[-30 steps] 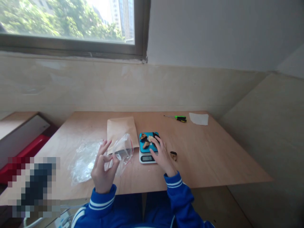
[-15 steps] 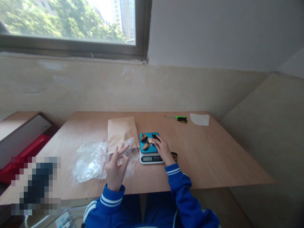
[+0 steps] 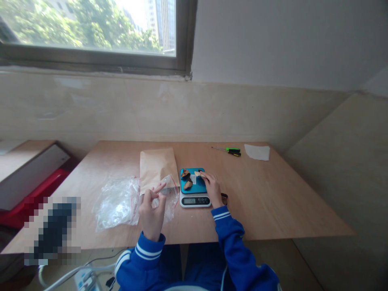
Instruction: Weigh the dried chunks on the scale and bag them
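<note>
On the blue platform of a white digital kitchen scale [image 3: 195, 201] lie several brown and dark dried-looking pieces [image 3: 188, 184]; I cannot tell their kind. My right hand [image 3: 212, 189] is over the platform's right side, its fingertips closed on a pale, dry-looking piece [image 3: 199, 174]. To the left of the scale, my left hand [image 3: 152, 212] is raised above the table, thumb and forefinger pinched and other fingers stretched out. Whatever is in that pinch, if anything, does not show. Just behind it lies a clear zip bag [image 3: 172, 194] with a red edge.
A brown paper bag [image 3: 157, 163] lies behind the zip bag. More clear plastic bags [image 3: 117, 204] are at the left. Two screwdrivers [image 3: 233, 151] and a white paper sheet [image 3: 257, 152] lie at the back right. A dark-edged item [image 3: 224, 198] sits beside the scale.
My right hand has shifted slightly, pinching the pale piece towards the back right of the platform and uncovering a light label. My left hand stays pinched. The view has shifted a little.
</note>
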`<act>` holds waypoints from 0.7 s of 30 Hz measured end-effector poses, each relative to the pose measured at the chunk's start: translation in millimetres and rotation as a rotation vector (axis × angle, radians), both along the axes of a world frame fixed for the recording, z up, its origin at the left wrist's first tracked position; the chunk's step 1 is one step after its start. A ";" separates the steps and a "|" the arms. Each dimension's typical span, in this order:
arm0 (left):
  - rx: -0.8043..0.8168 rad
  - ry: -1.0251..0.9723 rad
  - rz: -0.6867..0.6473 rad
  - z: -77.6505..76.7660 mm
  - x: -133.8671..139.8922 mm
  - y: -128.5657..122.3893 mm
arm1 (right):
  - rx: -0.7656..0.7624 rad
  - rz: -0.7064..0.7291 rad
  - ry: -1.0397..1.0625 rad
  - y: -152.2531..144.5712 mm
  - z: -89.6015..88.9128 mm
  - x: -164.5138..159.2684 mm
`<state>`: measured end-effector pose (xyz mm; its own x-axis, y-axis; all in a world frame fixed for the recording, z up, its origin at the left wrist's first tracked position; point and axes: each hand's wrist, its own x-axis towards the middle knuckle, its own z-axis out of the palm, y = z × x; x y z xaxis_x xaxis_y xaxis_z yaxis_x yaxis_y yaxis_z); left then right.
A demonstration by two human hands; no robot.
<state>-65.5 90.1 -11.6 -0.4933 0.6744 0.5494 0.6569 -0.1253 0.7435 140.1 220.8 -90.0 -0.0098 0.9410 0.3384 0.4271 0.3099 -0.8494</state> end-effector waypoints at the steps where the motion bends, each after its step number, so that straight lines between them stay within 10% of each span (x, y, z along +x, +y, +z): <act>1: 0.000 0.003 0.000 0.4 0.4 -0.3 | -0.017 -0.021 0.034 -1.0 1.9 0.2; 6: 0.015 0.012 -0.013 0.7 2.4 -0.5 | -0.158 -0.035 0.301 -22.2 28.3 -9.5; 11: 0.032 0.017 -0.035 0.1 3.9 -0.1 | -0.576 0.291 0.790 -64.4 82.2 -30.5; 21: 0.093 -0.041 -0.065 2.4 16.8 -4.3 | -0.595 0.446 0.375 -86.9 98.2 -67.2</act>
<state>-48.6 85.9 -9.2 -0.4737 0.6523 0.5916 0.6144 -0.2365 0.7527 73.0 134.0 8.2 -0.4099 0.8982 -0.1590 0.0268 -0.1624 -0.9864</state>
